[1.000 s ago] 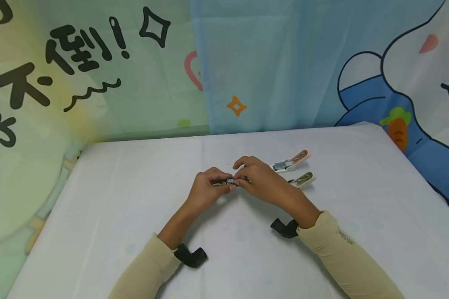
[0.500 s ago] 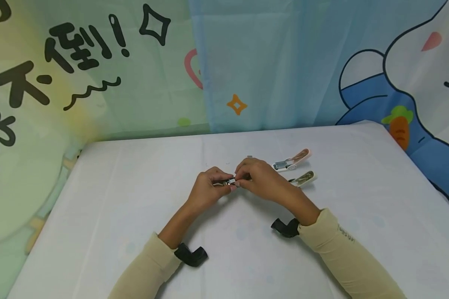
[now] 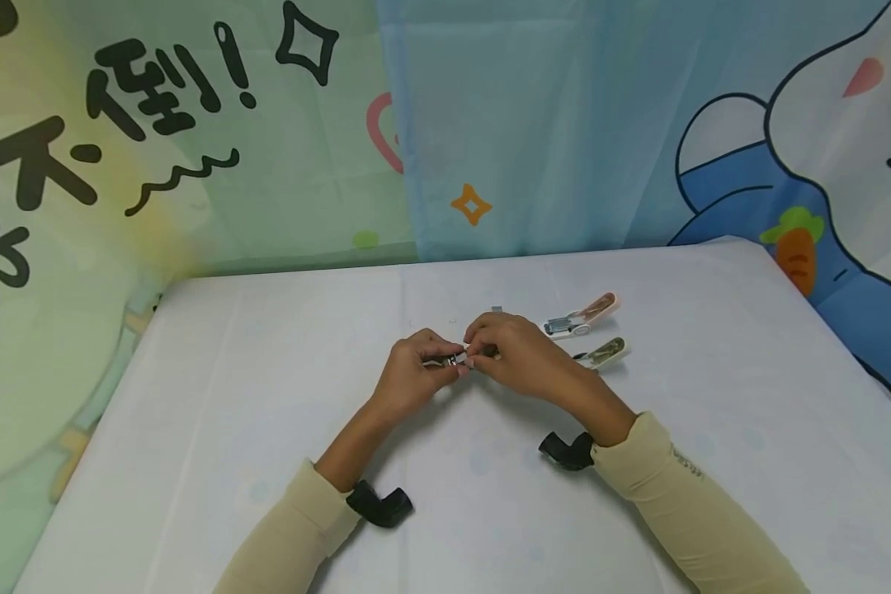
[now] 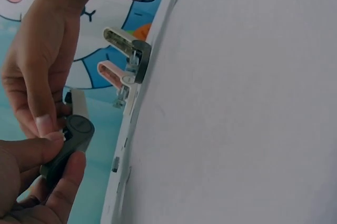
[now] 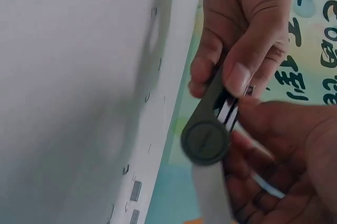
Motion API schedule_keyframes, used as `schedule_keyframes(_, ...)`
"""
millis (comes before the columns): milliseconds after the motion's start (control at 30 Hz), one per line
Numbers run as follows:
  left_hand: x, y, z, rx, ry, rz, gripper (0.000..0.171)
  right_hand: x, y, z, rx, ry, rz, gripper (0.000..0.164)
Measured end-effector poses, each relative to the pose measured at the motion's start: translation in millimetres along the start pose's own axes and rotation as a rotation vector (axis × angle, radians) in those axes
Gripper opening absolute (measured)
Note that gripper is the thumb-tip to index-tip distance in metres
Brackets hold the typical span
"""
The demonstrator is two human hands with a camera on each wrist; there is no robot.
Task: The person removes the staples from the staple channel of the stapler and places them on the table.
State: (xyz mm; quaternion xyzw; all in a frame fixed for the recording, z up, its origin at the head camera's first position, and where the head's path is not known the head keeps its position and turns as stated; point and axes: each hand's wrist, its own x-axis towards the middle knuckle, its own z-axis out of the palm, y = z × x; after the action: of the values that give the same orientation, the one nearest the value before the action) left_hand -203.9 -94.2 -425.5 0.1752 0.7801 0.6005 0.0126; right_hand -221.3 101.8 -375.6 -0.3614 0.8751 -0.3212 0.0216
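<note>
A dark green and white mini stapler [image 5: 205, 142] is held in the air between both hands, its metal rail showing inside the body. My left hand [image 3: 417, 363] pinches the dark green part with thumb and fingers. My right hand [image 3: 516, 355] comes in from the other side, its thumb and fingertips gripping at the metal rail while the other fingers curl behind the white handle. In the left wrist view the round pivot of the stapler [image 4: 79, 125] faces the camera. Whatever small piece lies between the right fingertips is hidden.
To the right lie a pink and white stapler [image 3: 597, 308] and, nearer, a stapler with an olive and white handle [image 3: 604, 353]. Several loose staples and small grey staple strips [image 5: 136, 191] lie on the white table [image 3: 282, 412]. A printed cloth [image 3: 527, 124] hangs behind.
My right fingers, raised and spread a second ago, have come down onto the stapler. A small grey strip behind the right hand has come into view. The left hand keeps its grip.
</note>
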Motion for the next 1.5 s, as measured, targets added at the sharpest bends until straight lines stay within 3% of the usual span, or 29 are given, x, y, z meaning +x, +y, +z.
schedule_keyframes(133,1.8,3.6,-3.3,0.018,0.014,0.011,0.022,-1,1,-2,-0.011,0.059,-0.081,0.012)
schedule_keyframes(267,3.1,5.9,-10.1,0.030,-0.017,-0.005,0.022,-2,3,-4,0.010,0.143,-0.151,0.012)
schedule_keyframes(433,5.4,9.5,-25.0,0.012,0.009,-0.059,0.022,-2,6,-9,0.034,0.275,-0.227,0.009)
schedule_keyframes(567,7.7,12.8,-35.6,-0.064,0.085,-0.139,0.024,-2,10,-13,0.075,0.369,-0.217,0.009)
schedule_keyframes(667,9.1,14.0,-40.1,-0.136,0.118,-0.192,0.027,-3,11,-16,0.116,0.391,-0.172,0.009)
schedule_keyframes(867,9.5,13.1,-45.5,-0.267,0.137,-0.220,0.030,-2,16,-10,0.204,0.339,0.007,0.010)
schedule_keyframes(1133,5.7,8.5,-46.3,-0.291,0.123,-0.240,0.031,6,26,9,0.281,0.216,0.166,0.010)
schedule_keyframes(1267,3.8,8.8,-44.4,-0.298,0.132,-0.236,0.031,9,32,17,0.220,0.167,0.191,0.010)
schedule_keyframes(1500,2.0,10.5,-43.0,-0.311,0.129,-0.225,0.031,9,36,24,0.002,0.092,0.243,0.006)
